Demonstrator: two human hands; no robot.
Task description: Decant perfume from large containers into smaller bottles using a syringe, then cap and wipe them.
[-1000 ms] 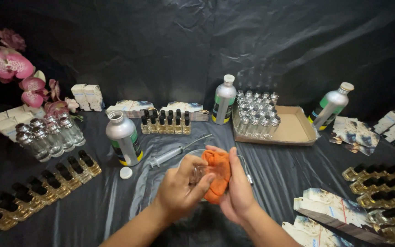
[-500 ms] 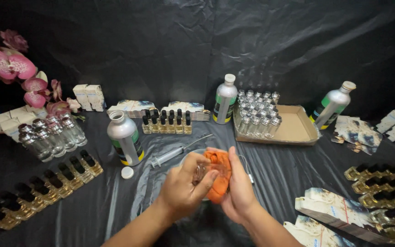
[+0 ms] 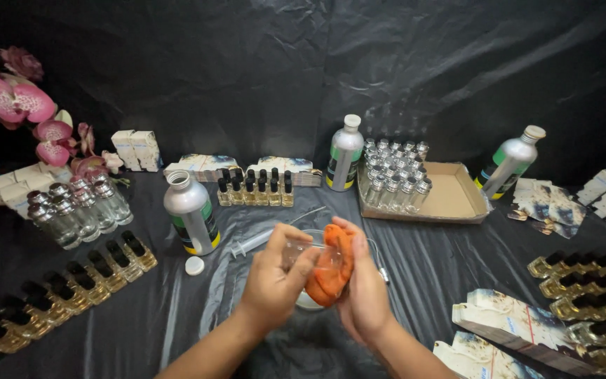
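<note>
the left hand [image 3: 275,281] pinches a small clear glass bottle [image 3: 301,251] by thumb and fingers, while the right hand [image 3: 365,288] is cupped around an orange cloth [image 3: 331,270] pressed to the bottle's side. both are held just above a clear dish [image 3: 308,302] on the counter [image 3: 429,267], near its front middle.

risks, as i judge them: the bottle is smooth glass, so a hard rub with the cloth could twist it out of the pinch and drop it onto the dish. the open metal bottle [image 3: 191,212] stands near the left elbow with its white cap [image 3: 194,265] off, so a wide sweep of the arm could tip it and spill. the syringe [image 3: 261,238] lies just behind the hands and could be knocked along.

counts: three metal bottles, one open, two capped [image 3: 345,153] [image 3: 510,163]. one syringe, one cloth, one dish, one cardboard tray [image 3: 457,200] of empty glass bottles, too crowded to count. about ten small black-capped vials [image 3: 255,188] in two rows.
</note>
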